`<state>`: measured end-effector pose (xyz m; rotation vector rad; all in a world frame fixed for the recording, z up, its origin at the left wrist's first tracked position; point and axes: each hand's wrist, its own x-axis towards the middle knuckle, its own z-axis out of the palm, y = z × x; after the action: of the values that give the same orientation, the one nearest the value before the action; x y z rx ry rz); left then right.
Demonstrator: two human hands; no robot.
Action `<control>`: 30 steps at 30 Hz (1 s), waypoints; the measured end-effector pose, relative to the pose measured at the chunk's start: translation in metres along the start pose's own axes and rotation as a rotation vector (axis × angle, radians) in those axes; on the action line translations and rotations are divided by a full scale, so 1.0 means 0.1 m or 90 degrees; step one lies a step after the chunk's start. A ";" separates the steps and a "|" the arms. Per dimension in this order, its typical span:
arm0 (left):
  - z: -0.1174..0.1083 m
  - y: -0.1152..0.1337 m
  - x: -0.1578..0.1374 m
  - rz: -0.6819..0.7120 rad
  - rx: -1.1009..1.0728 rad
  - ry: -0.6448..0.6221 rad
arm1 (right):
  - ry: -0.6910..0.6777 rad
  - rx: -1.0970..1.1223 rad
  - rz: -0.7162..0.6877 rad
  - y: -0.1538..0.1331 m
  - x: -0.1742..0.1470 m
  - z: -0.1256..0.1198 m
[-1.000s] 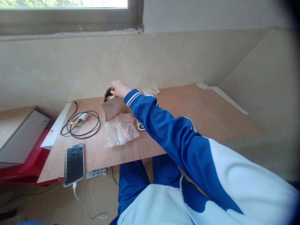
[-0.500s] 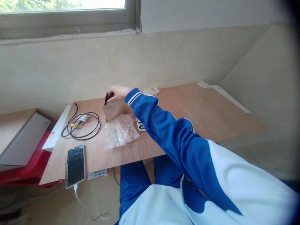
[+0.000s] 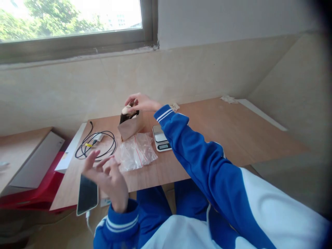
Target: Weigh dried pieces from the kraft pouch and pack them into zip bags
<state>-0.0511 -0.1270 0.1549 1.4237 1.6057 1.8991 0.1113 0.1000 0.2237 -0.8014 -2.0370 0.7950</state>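
Note:
My right hand (image 3: 141,102) is at the mouth of a brown paper bag (image 3: 130,129), fingers closed on a small whitish rounded piece (image 3: 126,110). Its exact kind is too small to make out. Dark and pale contents show inside the bag, partly covered by the hand. In front of the bag lie clear zip bags (image 3: 137,152) with a red line. A kitchen scale (image 3: 160,135) sits under my right forearm, its display facing me and partly hidden by the sleeve. My left hand (image 3: 110,180) is raised, slightly blurred, fingers apart and holding nothing, above the table's front edge near a phone (image 3: 87,195).
A coiled black cable (image 3: 96,143) with a white plug lies on the wooden table (image 3: 233,131) at left. The phone, with a white charging cord (image 3: 88,218), overhangs the front edge. Crumpled tissue (image 3: 228,99) is by the wall. A red stool (image 3: 49,188) stands left.
My right hand has come up out of the paper bag with the whitish piece in its fingers. My left hand has entered from below. The view has tilted up, and more of the scale shows.

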 end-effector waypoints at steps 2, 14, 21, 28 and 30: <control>0.19 -0.16 0.19 0.060 0.072 -0.060 | 0.115 0.035 -0.031 0.02 -0.20 -0.10; 0.97 -0.74 0.91 0.203 0.141 -0.137 | 0.391 -0.054 0.406 1.08 -1.81 0.19; 0.94 -0.71 1.02 0.219 0.178 -0.120 | 0.238 -0.286 0.407 1.11 -1.78 0.22; 0.90 -0.46 1.16 0.254 0.283 -0.162 | 0.371 -0.188 0.146 0.50 -1.71 0.00; 0.88 -0.35 1.13 0.261 0.294 -0.178 | 0.447 -0.157 0.067 0.08 -1.73 -0.11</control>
<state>-0.0475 0.0197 0.1711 2.2439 1.7831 1.4607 0.2069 -0.0233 0.1471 -1.1428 -1.4751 0.2494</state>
